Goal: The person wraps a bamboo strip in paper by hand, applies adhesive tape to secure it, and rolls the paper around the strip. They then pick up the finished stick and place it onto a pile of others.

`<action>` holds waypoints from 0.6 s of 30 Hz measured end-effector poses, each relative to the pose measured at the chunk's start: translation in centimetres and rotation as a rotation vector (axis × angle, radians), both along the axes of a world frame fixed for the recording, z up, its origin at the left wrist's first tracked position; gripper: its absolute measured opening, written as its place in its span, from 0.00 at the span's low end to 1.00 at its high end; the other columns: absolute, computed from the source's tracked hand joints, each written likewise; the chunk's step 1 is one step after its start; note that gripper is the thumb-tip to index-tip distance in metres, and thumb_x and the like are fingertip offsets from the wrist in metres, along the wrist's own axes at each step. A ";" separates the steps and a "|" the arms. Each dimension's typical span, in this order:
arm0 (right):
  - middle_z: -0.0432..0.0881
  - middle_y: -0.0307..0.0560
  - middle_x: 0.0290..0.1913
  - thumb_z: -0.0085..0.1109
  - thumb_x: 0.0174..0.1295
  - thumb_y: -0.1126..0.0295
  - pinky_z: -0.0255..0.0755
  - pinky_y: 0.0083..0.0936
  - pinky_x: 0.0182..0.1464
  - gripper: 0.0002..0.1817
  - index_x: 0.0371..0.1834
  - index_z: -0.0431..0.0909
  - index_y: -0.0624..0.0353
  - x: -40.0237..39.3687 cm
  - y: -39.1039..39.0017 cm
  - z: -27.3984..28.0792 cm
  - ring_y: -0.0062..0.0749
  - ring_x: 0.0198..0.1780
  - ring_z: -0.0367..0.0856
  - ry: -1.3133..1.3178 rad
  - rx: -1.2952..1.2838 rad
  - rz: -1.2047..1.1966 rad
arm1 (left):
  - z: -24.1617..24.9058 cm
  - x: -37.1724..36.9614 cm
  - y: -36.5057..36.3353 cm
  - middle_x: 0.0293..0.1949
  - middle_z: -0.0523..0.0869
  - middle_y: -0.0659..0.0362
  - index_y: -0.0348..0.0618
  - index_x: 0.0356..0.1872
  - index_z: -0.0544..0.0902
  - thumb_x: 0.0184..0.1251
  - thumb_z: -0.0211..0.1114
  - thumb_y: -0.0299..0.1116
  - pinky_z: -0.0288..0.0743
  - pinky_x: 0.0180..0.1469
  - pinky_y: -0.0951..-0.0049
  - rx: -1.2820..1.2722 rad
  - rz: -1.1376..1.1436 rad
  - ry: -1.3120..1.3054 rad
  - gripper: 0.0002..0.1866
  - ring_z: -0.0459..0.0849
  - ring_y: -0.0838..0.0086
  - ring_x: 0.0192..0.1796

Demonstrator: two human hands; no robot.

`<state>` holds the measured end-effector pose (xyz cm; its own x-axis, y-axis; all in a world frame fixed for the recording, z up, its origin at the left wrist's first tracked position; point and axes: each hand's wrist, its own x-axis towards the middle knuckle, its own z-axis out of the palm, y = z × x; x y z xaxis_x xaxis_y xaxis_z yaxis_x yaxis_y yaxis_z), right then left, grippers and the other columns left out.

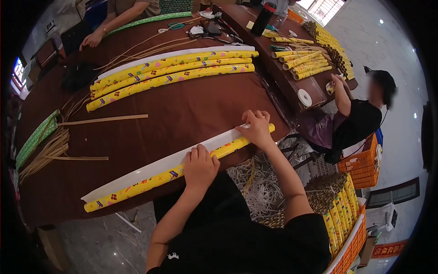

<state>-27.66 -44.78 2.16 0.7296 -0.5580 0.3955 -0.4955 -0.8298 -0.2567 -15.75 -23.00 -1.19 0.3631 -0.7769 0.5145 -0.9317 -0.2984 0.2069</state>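
A long roll of yellow patterned wrapping paper (pixel 146 187) lies along the near edge of the table, with a strip of its white underside (pixel 137 176) showing along the far side. My left hand (pixel 199 168) rests over the middle of the roll, fingers bent across it onto the white strip. Near the right end, my right hand (pixel 256 130) grips the roll with curled fingers. Farther back lie several finished-looking yellow rolls (pixel 173 73) side by side, beside a white sheet edge (pixel 182 54).
Brown strips (pixel 54 148) and a green roll (pixel 36 139) lie at the left. A co-worker (pixel 351 114) sits at the right by a second table with short yellow rolls (pixel 305 64) and a black bottle (pixel 263 19). Orange crates (pixel 360 164) and paper shreds (pixel 258 182) are on the floor.
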 end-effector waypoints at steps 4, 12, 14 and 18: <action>0.76 0.37 0.27 0.77 0.43 0.62 0.58 0.40 0.61 0.21 0.37 0.75 0.50 0.2 0.4 -0.1 0.35 0.41 0.76 0.012 -0.025 -0.008 | -0.1 0.3 0.1 0.44 0.81 0.50 0.32 0.39 0.82 0.59 0.62 0.40 0.74 0.51 0.64 -0.008 -0.020 0.012 0.18 0.78 0.61 0.47; 0.77 0.37 0.27 0.76 0.45 0.62 0.58 0.42 0.62 0.20 0.36 0.75 0.52 1.4 3.1 -0.8 0.36 0.41 0.77 -0.033 0.007 -0.025 | 0.0 1.6 2.0 0.41 0.80 0.52 0.36 0.38 0.82 0.58 0.64 0.41 0.73 0.48 0.64 -0.013 0.025 -0.052 0.17 0.78 0.61 0.44; 0.77 0.37 0.27 0.76 0.45 0.62 0.58 0.42 0.62 0.19 0.36 0.75 0.52 1.5 3.4 -0.6 0.36 0.41 0.77 -0.026 0.004 -0.027 | 0.9 1.5 2.1 0.40 0.80 0.53 0.36 0.38 0.82 0.58 0.64 0.42 0.73 0.48 0.63 0.009 0.039 -0.068 0.17 0.78 0.62 0.44; 0.78 0.38 0.28 0.75 0.45 0.63 0.58 0.42 0.62 0.19 0.36 0.75 0.52 1.6 3.5 -0.6 0.37 0.41 0.77 -0.017 -0.020 -0.034 | 1.8 0.2 -0.7 0.38 0.80 0.53 0.37 0.37 0.82 0.58 0.64 0.42 0.71 0.46 0.61 0.047 -0.016 0.037 0.16 0.77 0.62 0.41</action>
<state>-26.03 -41.30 1.54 0.7033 -0.5742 0.4191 -0.5190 -0.8176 -0.2492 -15.59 -23.67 0.65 0.3685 -0.8058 0.4636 -0.9284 -0.2935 0.2279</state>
